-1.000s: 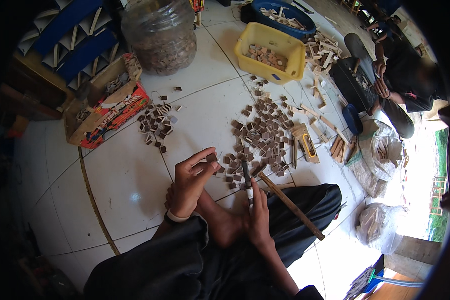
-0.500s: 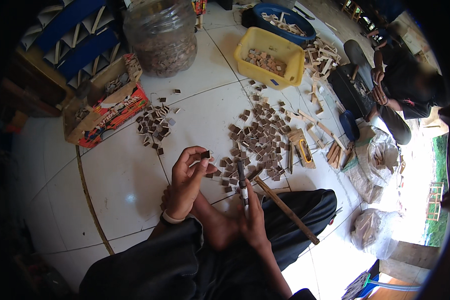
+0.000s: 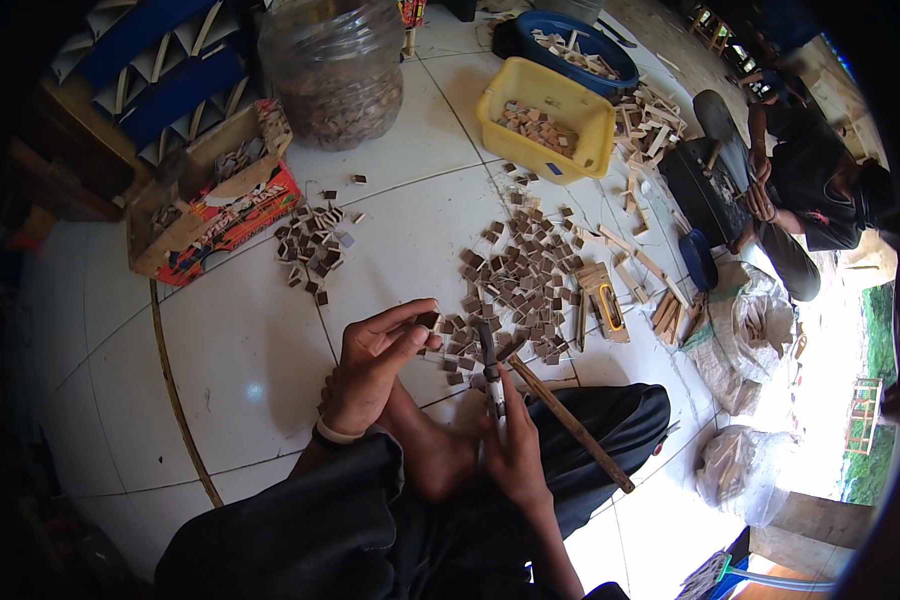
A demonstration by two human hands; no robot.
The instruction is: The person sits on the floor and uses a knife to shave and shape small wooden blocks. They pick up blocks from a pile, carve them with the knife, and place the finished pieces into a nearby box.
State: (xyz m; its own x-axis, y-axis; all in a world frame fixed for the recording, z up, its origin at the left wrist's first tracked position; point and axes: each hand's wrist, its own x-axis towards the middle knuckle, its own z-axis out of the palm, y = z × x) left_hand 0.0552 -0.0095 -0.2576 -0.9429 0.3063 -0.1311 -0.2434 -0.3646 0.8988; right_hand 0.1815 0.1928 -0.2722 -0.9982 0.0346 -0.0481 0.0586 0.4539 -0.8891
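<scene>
Since the earlier frame, the left hand [image 3: 365, 372] has straightened its index finger, pinching a brown tile [image 3: 428, 320] against the thumb. The right hand [image 3: 513, 450] grips a dark-tipped tool [image 3: 491, 370] at three o'clock. Positioning seems underway; the next move calls for steadiness. Loose tiles [image 3: 535, 285] crowd two o'clock, a hammer [image 3: 580, 435] four; floor [image 3: 240, 345] opens at nine.

Small brown square pieces [image 3: 532, 264] look matt; the far yellow rectangular tub [image 3: 530, 158] is smooth plastic; white floor tiles [image 3: 255, 390] are glossy.
</scene>
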